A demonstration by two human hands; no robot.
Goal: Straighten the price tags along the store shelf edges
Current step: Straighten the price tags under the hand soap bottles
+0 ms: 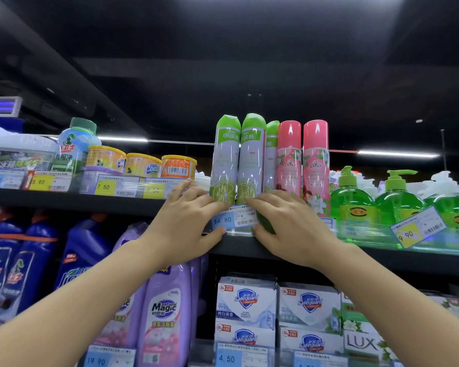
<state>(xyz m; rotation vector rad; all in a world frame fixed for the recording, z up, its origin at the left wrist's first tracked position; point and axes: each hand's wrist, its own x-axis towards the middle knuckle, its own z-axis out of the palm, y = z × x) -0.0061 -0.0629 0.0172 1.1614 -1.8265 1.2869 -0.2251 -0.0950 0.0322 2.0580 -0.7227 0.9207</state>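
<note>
Both hands are up at the top shelf edge (143, 202), working one price tag (235, 220), the blue-and-white one reading 14.80 with a barcode. It sits right between the hands on the shelf's front lip, just under the green-capped spray cans (236, 160), and it's tilted a bit, right end higher than the left.

The left hand (186, 221) pinches the tag's left end: thumb under the bottom corner, fingers curled over the top. The right hand (281, 221) has the other end the same way, thumb below the right corner and fingers bent over the top edge, touching the base of the cans. So both are gripping the tag, neither is loose.

Further along the same shelf, a yellow 9.90 tag (418, 226) hangs clearly crooked in front of the green pump bottles (398, 200). To the left, the 7.50 tag (117, 185) and 5.90 tag (49, 181) look roughly level. Pink spray cans (302, 165) stand just right of the green ones.
</note>
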